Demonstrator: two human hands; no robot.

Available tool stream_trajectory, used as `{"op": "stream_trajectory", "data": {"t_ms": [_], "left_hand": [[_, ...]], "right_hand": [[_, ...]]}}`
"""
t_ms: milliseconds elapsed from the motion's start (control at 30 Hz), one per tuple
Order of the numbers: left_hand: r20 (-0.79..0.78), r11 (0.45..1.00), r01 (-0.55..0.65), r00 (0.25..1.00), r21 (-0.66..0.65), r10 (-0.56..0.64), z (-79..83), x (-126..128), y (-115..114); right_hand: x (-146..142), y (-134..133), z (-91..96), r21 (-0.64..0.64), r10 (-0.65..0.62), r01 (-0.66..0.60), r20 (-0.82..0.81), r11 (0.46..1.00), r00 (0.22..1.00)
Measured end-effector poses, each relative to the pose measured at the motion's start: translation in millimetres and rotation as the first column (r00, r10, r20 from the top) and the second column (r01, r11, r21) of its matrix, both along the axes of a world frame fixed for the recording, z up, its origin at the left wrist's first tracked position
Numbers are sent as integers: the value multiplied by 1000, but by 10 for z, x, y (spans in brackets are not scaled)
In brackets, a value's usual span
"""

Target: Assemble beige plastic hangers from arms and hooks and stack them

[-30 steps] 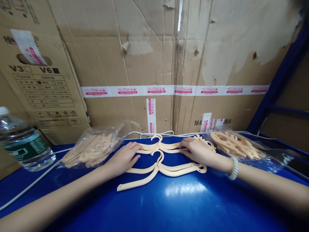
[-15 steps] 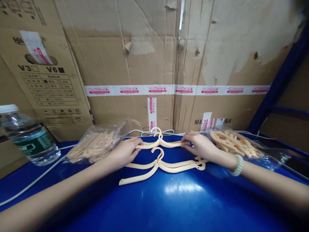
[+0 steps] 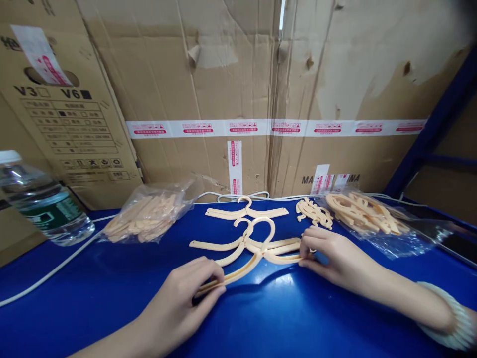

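My left hand [image 3: 190, 288] pinches 1 end of a cream, curved plastic clothes hanger [image 3: 263, 254], thumb and fingers closed on it, and my right hand [image 3: 331, 251] grips the other end the same way. I have it over the glossy blue table [image 3: 279, 323], its round hook upward, overlapping in my view a cream hanger piece with splayed arms [image 3: 218, 246]. Farther back lies 1 more cream hanger [image 3: 229, 215]. Beyond my right hand sits a pile of small, curly cream pieces [image 3: 316, 215], between that hanger and a clear plastic bag of cream parts [image 3: 363, 211].
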State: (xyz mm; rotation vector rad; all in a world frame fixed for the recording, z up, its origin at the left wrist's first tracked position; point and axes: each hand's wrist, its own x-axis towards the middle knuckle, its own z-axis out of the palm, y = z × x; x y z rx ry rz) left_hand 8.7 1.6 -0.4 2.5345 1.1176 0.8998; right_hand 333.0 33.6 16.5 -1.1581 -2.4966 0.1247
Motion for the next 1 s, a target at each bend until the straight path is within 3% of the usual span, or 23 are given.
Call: {"op": "stream_trajectory", "data": {"t_ms": [100,200,333,400,500,600,700,833,1000], "left_hand": [[24,996,-55,998,-75,57,-31,-34,90],[146,981,-79,984,-177,106,-56,-75,179],[278,915,-129,928,-382,247,-61,-101,251],[295,882,-142,908,-449,297,-47,-107,265],[324,874,-137,893,-466,313,-18,-110,272],[343,868,-143,878,-476,333,15,-98,273],[365,851,-149,856,-504,366,38,-77,264],[414,830,-189,795,-525,444,32,-90,264],[361,842,-186,842,-506,402,-22,-198,314]], "right_hand": [[-11,16,-45,-20,0,-1,-10,1000,1000],[-21,53,-75,-23,25,-27,-68,999,997],[68,178,7,-37,-2,-7,-219,999,976],[192,278,76,49,-53,67,-249,997,967],[447,445,128,288,-135,176,-158,941,978],[657,570,101,430,-217,184,28,884,976],[730,611,61,464,-308,186,201,866,930],[678,578,39,454,-396,243,281,857,874],[592,560,-51,460,-479,317,295,830,827]]}}
